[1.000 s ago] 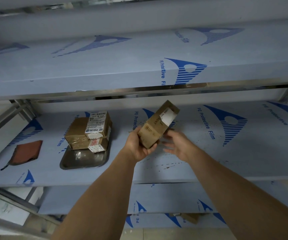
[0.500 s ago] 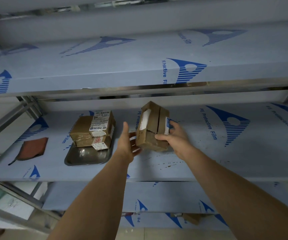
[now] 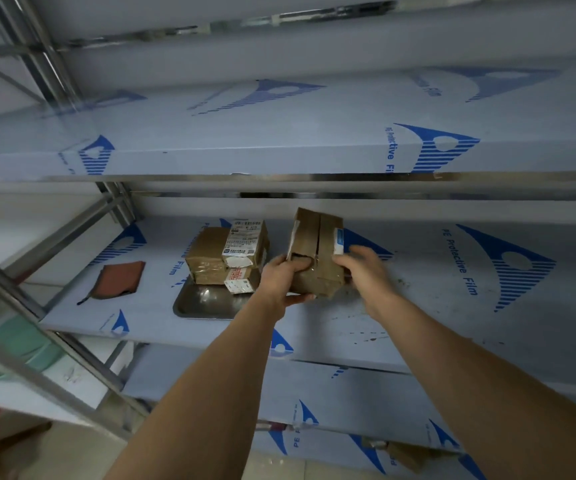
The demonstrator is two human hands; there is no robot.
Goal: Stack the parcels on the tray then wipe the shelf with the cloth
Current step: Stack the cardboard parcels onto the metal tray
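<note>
I hold a brown taped parcel (image 3: 316, 252) upright above the middle shelf (image 3: 452, 306), just right of the steel tray (image 3: 203, 306). My left hand (image 3: 281, 282) grips its lower left corner, thumb across the front. My right hand (image 3: 362, 271), blurred, presses on its right side by a blue-edged label. On the tray's far end sits a stack of parcels (image 3: 227, 258), the top one bearing a white shipping label. A reddish-brown cloth (image 3: 120, 278) lies flat on the shelf left of the tray.
The upper shelf (image 3: 279, 143) overhangs close above the parcel. Slanted steel uprights (image 3: 19, 289) stand at the left. Dark specks (image 3: 366, 327) mark the shelf below my right wrist. A green object (image 3: 9, 348) and a lower shelf (image 3: 348, 393) lie beneath.
The parcel has passed from a right-hand hold to a left-hand grip and has shifted left toward the tray. The view has swung so that the tray sits nearer the centre.
</note>
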